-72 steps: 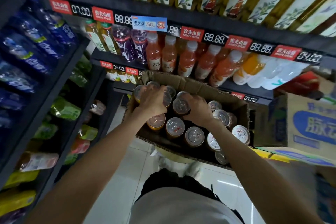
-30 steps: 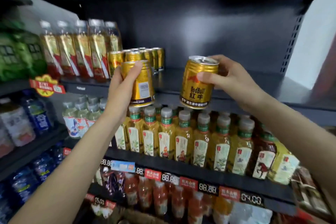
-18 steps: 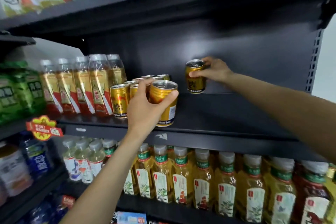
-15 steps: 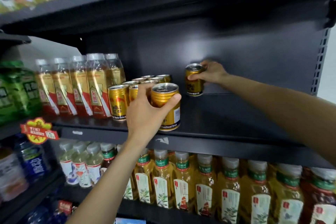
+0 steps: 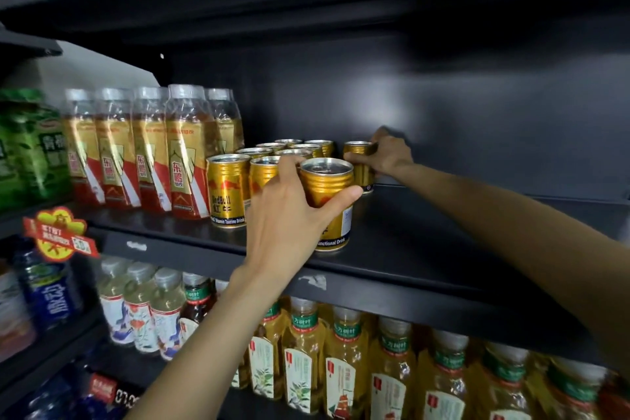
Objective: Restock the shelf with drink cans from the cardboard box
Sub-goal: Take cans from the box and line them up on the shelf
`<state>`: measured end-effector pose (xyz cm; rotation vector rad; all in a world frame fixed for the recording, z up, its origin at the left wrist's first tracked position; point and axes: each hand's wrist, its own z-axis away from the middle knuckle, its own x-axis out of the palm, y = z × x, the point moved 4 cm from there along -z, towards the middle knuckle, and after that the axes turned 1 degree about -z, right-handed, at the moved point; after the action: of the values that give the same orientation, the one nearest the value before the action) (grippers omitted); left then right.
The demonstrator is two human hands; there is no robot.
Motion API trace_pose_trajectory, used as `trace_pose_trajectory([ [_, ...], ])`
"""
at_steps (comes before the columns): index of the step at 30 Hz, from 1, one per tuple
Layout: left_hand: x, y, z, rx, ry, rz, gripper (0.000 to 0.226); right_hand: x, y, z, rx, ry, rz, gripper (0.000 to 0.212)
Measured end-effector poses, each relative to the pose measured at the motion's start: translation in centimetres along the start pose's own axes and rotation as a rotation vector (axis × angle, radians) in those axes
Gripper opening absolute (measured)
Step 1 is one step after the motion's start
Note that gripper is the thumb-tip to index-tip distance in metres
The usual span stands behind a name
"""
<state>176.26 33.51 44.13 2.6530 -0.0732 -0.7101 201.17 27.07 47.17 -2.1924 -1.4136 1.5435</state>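
My left hand [image 5: 289, 211] grips a gold drink can [image 5: 332, 204] that stands near the front edge of the black shelf [image 5: 426, 249]. My right hand [image 5: 387, 155] reaches to the back of the same shelf and holds a second gold can [image 5: 359, 164] upright against the rear wall. Several more gold cans [image 5: 228, 187] stand in rows just left of both. The cardboard box is out of view.
Tall red-and-gold bottles [image 5: 184, 153] stand left of the cans, green packs [image 5: 30, 147] beyond them. The shelf to the right of the cans is bare. Yellow tea bottles [image 5: 344, 361] fill the shelf below.
Both hands have lowered their cans onto the shelf: the left one down at the front of the row, the right one down at the back beside the rear cans.
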Motion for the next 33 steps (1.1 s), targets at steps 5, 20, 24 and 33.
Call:
trace_pose_trajectory([
  [5, 0.0, -0.1, 0.3, -0.009, -0.134, 0.083, 0.087, -2.5, 0.8, 0.9, -0.087, -0.138, -0.098, 0.075],
  [20, 7.6, 3.7, -5.6, -0.111, -0.211, 0.139, 0.071, -6.3, -0.7, 7.0, -0.164, -0.468, -0.441, 0.072],
  [24, 8.4, 3.1, -5.7, -0.107, -0.276, 0.116, 0.077, -5.1, -0.1, 5.9, -0.133, -0.456, -0.417, 0.068],
  [33, 8.5, 2.9, -5.3, 0.152, -0.313, -0.275, 0.075, -2.6, -0.2, 3.9, -0.127, -0.306, -0.402, 0.051],
])
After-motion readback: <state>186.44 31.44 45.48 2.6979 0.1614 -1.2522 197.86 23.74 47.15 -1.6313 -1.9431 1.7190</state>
